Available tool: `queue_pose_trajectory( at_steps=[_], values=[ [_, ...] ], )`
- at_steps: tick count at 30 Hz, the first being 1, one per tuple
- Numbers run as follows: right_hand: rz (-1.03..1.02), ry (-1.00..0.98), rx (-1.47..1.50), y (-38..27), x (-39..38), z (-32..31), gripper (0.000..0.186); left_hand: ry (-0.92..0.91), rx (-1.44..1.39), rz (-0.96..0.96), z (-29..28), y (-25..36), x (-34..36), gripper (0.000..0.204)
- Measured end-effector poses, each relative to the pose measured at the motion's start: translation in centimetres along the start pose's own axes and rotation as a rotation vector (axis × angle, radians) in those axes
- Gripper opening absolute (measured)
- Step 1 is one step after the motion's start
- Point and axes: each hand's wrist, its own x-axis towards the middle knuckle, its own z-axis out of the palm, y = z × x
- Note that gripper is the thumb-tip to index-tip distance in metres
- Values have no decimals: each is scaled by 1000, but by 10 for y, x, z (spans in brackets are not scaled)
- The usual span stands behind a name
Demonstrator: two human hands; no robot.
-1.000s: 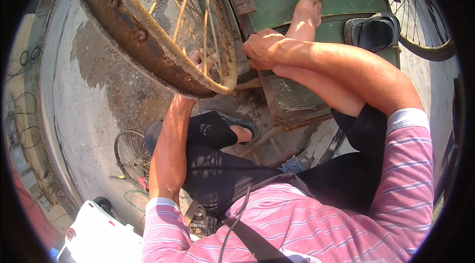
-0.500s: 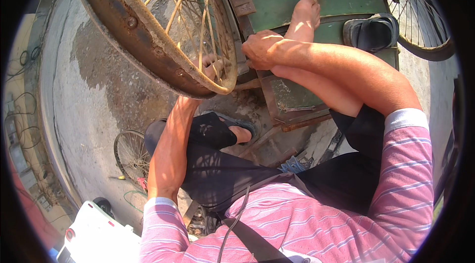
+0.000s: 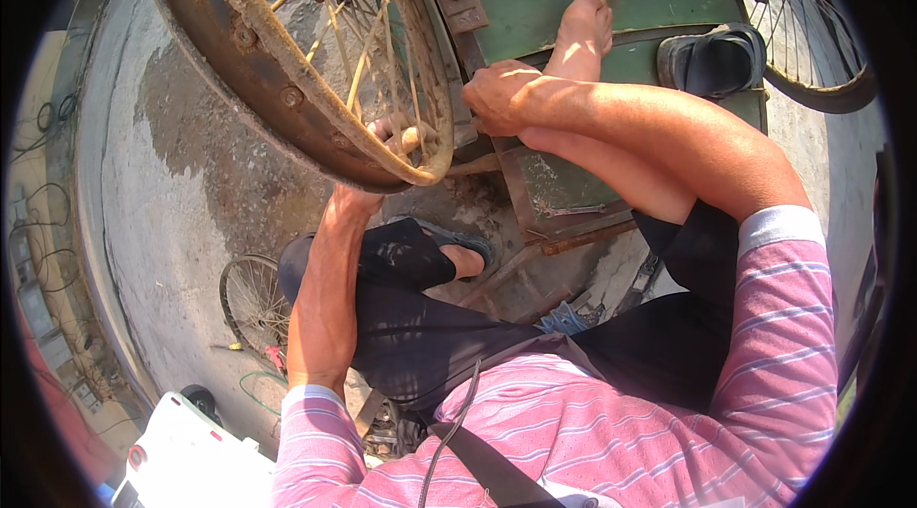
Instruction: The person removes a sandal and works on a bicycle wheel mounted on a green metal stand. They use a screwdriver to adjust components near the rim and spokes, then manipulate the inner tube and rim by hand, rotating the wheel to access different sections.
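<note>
One rust-brown, tilted wheel rim (image 3: 291, 97), pale spokes (image 3: 373, 51); left fingers (image 3: 412, 138) curled round it; right fingers (image 3: 478, 99) bunched, hold unclear.

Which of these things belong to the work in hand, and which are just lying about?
In use, it seems:
Rusty, spoked metal wheel, left hand at its rim
Green, ridged metal panel, right hand at its edge

Apparently just lying about:
Black open sandal on the panel
Thin silver metal wrench, untouched
Dark-rimmed spoked wheel, lower left
White plastic-looking object, lower left
</note>
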Motion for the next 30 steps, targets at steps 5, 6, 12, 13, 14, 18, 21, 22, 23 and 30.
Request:
queue_pose_trajectory(
  at_steps=[5,6,12,13,14,18,21,22,23,30],
  values=[
    [9,-1,6,0,2,2,31,134,79,36,-2,0,-7,35],
    [13,-5,9,0,3,2,31,153,159,63,-4,-1,-7,35],
    [-1,-5,-4,-2,-2,-2,35,148,-141,-162,4,23,-15,25],
    [4,-6,-8,-2,-3,-2,36,150,-207,-129,3,18,-15,23],
    [1,2,-28,-3,-2,-2,35,155,-274,-97,3,13,-17,21],
    [-1,39,-19,-3,-2,1,33,216,-100,-140,3,27,-23,14],
    [-7,47,24,-1,-2,1,31,223,-7,-78,1,24,-25,14],
    [-11,45,33,0,-2,1,30,199,230,102,-5,17,-23,15],
    [-16,48,35,-1,-2,0,30,173,466,281,-11,12,-20,16],
    [-51,106,-67,1,3,10,29,199,399,74,-4,33,-30,21]
  ],
)
